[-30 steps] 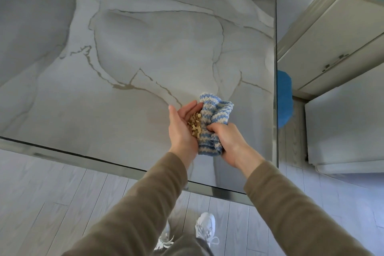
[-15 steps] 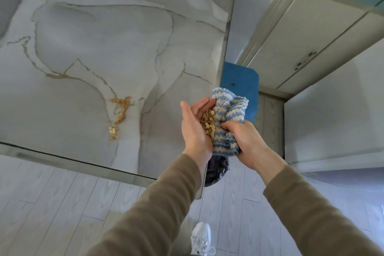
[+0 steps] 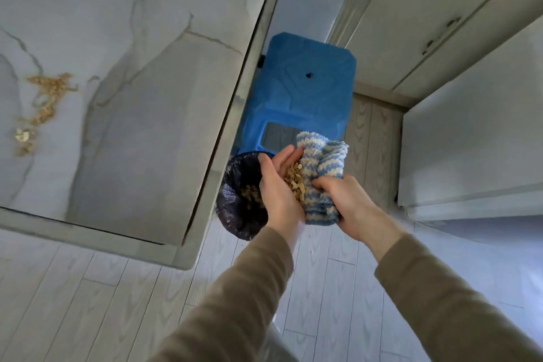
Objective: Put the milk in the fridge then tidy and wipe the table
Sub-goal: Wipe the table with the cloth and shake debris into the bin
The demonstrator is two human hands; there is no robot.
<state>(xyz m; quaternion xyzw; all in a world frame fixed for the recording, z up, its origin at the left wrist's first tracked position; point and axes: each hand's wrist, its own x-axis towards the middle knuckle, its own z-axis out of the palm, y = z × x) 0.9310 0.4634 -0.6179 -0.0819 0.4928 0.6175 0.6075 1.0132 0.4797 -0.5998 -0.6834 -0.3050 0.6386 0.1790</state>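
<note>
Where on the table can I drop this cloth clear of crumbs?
Bare marble lies between the crumbs and the table's right edge, down to the near corner. Crowded: the left side; beside the table, bin and stool.

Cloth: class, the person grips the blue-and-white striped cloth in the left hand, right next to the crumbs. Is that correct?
Not quite. The head view shows the right hand gripping the cloth, not the left. The left hand is cupped and carries the crumbs right next to it.
</note>
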